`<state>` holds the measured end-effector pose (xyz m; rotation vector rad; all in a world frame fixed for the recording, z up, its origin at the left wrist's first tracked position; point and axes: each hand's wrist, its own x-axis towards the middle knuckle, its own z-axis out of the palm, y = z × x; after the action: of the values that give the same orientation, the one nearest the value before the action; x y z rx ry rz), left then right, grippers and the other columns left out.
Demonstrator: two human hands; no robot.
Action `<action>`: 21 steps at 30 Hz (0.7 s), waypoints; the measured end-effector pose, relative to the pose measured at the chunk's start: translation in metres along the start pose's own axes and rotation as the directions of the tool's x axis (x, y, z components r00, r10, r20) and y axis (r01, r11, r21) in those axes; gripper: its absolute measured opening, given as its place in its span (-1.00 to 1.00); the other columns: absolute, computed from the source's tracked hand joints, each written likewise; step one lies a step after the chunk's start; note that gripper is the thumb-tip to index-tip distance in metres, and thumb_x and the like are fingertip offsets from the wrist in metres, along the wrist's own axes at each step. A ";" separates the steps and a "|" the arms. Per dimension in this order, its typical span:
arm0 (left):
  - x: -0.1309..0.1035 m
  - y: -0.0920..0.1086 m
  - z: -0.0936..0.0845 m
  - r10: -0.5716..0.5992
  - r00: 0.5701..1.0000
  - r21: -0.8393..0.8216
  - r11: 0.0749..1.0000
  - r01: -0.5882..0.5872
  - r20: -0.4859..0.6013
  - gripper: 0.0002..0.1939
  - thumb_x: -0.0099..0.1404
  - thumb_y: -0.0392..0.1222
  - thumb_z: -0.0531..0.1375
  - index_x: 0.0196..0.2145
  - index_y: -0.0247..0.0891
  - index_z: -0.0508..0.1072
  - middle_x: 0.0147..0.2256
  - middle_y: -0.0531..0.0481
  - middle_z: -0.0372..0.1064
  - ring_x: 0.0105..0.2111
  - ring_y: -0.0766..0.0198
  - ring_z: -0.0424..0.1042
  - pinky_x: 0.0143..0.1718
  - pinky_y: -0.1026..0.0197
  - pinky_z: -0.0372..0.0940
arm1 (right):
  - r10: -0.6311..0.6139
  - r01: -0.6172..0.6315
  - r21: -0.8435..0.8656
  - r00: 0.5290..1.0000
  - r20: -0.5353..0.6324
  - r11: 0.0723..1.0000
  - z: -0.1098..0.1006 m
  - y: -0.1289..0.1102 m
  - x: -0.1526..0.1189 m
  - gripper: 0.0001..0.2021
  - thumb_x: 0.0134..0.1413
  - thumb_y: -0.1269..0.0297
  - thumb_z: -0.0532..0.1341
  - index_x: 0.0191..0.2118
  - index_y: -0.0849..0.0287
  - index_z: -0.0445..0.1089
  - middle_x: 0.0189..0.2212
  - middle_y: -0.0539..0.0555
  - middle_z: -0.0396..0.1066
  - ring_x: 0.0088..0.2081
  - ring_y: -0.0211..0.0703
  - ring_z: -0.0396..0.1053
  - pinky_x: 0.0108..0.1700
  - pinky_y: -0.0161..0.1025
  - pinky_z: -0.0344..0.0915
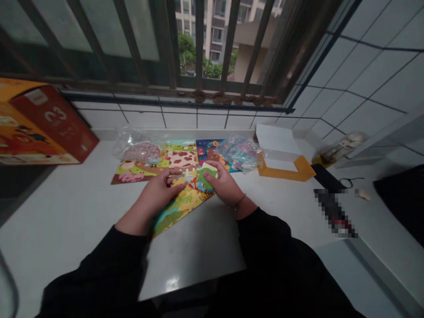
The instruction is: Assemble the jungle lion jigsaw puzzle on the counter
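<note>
Between the thumb and fingers of my right hand (228, 187) are a few colourful puzzle pieces (206, 179), mostly green with a pale edge. My left hand (155, 196) pinches a small yellow puzzle piece (179, 182), partly covered by the fingers. Both hands hover over a yellow and green picture board (175, 212) lying at an angle on the counter. Behind it lie a farm picture board (182, 159) with a cow pattern and a dark blue picture board (208, 148).
A clear plastic bag of pieces (142, 150) lies at the back left, another plastic bag (240, 152) at the back right. An opened yellow box (285, 170) stands right of it. A large orange-red box (49, 123) is far left. A black flat object (327, 177) lies at right.
</note>
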<state>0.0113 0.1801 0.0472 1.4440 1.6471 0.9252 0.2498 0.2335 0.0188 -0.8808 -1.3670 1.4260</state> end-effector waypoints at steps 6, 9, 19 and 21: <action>0.004 -0.014 0.017 0.092 0.981 -0.338 0.941 -0.030 0.169 -0.52 0.21 -0.04 0.44 0.05 -0.21 0.54 -0.37 0.07 0.50 -0.47 0.32 0.35 -0.42 0.28 0.18 | 0.154 -0.154 -0.005 0.981 0.120 0.988 0.007 0.000 -0.006 -0.36 -0.10 -0.22 0.64 -0.05 0.05 0.48 -0.24 -0.01 0.63 -0.26 -0.13 0.60 -0.13 -0.15 0.59; 0.004 -0.014 0.019 0.149 0.975 -0.379 0.922 -0.077 0.165 -0.48 0.19 -0.20 0.43 0.11 -0.20 0.52 -0.14 -0.04 0.59 -0.40 0.34 0.43 -0.36 0.28 0.28 | 0.174 -0.171 -0.033 0.977 0.122 0.985 0.006 -0.003 -0.008 -0.38 -0.09 -0.15 0.64 -0.03 0.03 0.45 -0.23 -0.04 0.63 -0.26 -0.14 0.60 -0.14 -0.18 0.57; 0.001 -0.011 0.013 0.259 0.966 -0.125 0.959 -0.254 0.024 -0.54 0.33 -0.17 0.44 0.15 -0.15 0.52 -0.01 -0.12 0.54 -0.10 0.10 0.60 -0.03 -0.01 0.52 | 0.191 -0.181 -0.127 0.979 0.076 0.975 -0.008 -0.006 -0.011 -0.40 -0.06 -0.11 0.62 0.01 0.02 0.46 -0.19 -0.01 0.65 -0.22 -0.06 0.62 -0.15 -0.13 0.58; -0.001 -0.009 0.009 0.325 0.946 0.095 0.942 -0.323 -0.004 -0.62 0.34 -0.06 0.46 0.07 -0.15 0.57 0.06 -0.18 0.55 0.07 -0.04 0.56 0.14 -0.14 0.48 | 0.182 -0.181 -0.112 0.983 0.000 0.977 -0.012 -0.004 -0.009 -0.38 -0.03 -0.16 0.61 0.04 0.01 0.47 -0.17 0.02 0.66 -0.19 -0.05 0.63 -0.11 -0.11 0.59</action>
<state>0.0151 0.1788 0.0347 1.8133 1.5081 1.0553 0.2648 0.2285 0.0206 -1.0964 -1.4140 1.5045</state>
